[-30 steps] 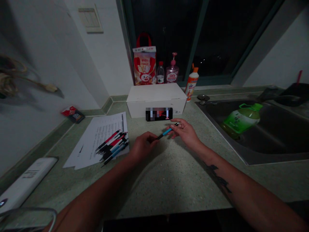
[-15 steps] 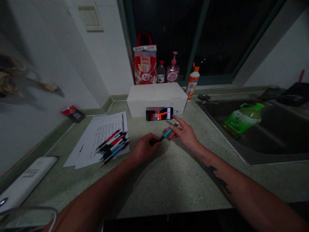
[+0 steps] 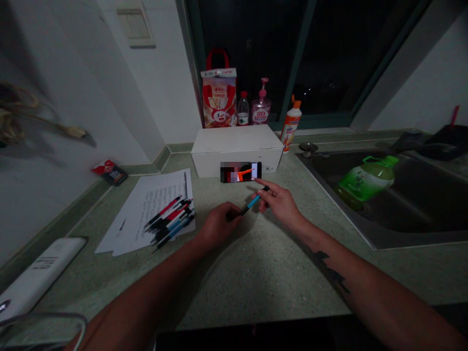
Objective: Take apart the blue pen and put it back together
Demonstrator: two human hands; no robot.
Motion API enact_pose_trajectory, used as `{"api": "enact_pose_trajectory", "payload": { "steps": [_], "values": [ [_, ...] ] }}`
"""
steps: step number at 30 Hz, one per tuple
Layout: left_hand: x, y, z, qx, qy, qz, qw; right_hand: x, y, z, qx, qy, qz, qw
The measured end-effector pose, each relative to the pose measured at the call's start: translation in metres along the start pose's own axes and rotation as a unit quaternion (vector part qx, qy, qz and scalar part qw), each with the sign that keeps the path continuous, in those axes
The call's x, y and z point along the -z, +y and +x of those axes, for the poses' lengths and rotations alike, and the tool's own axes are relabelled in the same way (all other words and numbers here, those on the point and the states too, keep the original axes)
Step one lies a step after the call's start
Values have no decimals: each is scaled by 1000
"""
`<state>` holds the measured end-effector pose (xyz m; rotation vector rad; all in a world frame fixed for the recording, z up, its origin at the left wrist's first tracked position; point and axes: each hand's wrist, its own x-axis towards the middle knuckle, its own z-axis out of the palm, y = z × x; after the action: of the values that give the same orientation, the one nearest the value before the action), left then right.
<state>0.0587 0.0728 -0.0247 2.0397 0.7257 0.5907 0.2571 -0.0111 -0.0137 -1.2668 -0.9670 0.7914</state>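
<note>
A blue and black pen (image 3: 253, 203) is held slantwise between my two hands above the counter. My left hand (image 3: 221, 222) is closed around its lower dark end. On the upper end, my right hand (image 3: 277, 199) pinches it between thumb and fingers, with the index finger stretched out past it. Just beyond the hands a phone (image 3: 248, 172) with a lit screen leans against a white box (image 3: 234, 141). To the left, several red, black and blue pens (image 3: 171, 221) lie in a pile on printed paper sheets (image 3: 127, 214).
At right, a sink (image 3: 402, 209) holds a large green bottle (image 3: 369, 179). Behind the box stand a red bag (image 3: 219, 100), a small bottle (image 3: 243, 109), a pump bottle (image 3: 261, 107) and an orange-capped bottle (image 3: 291, 124). A white device (image 3: 44, 268) lies at left.
My right index finger has shifted slightly, and its tip now sits a little lower and further left beside the phone. The pen stays in both hands.
</note>
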Motion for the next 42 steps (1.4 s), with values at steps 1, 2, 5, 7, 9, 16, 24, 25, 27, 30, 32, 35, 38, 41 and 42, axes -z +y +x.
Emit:
{"api": "enact_pose_trajectory", "payload": {
  "steps": [1, 2, 5, 7, 9, 16, 24, 25, 27, 30, 32, 35, 38, 41, 42],
  "values": [
    [0, 0, 0, 2, -2, 0, 1000, 0, 0, 0, 2, -1, 3, 1000],
    [0, 1, 0, 3, -3, 1, 1000, 0, -1, 0, 3, -3, 7, 1000],
    [1, 1, 0, 6, 0, 0, 1000, -3, 2, -1, -7, -17, 27, 999],
    [1, 1, 1, 5, 3, -8, 1000, -6, 7, -2, -21, -37, 35, 998],
    [1, 1, 1, 1, 4, -11, 1000, -6, 12, -1, -28, -47, 22, 998],
    [2, -5, 3, -30, 30, 11, 999, 30, 15, 16, 43, 142, -359, 922],
    [1, -8, 1, -50, 18, 22, 998, 50, 15, 23, -59, 144, -570, 807],
    [1, -8, 1, -53, 19, 21, 998, 51, 15, 23, -65, 142, -579, 800],
    [1, -9, 1, -59, 21, 22, 998, 51, 15, 21, -74, 139, -594, 789],
    [1, -9, 1, -58, 21, 24, 998, 52, 14, 18, -87, 125, -611, 777],
    [1, -8, 1, -49, 15, 27, 998, 53, 15, 18, -90, 117, -613, 776],
    [1, -6, 0, -41, 9, 31, 999, 53, 17, 21, -83, 117, -607, 782],
    [0, -7, 0, -42, 11, 31, 999, 53, 18, 25, -78, 119, -601, 786],
    [0, -7, 0, -44, 11, 34, 998, 53, 18, 26, -77, 124, -598, 788],
    [0, -8, 0, -46, 10, 34, 998, 54, 18, 26, -75, 127, -597, 789]
  ]
}}
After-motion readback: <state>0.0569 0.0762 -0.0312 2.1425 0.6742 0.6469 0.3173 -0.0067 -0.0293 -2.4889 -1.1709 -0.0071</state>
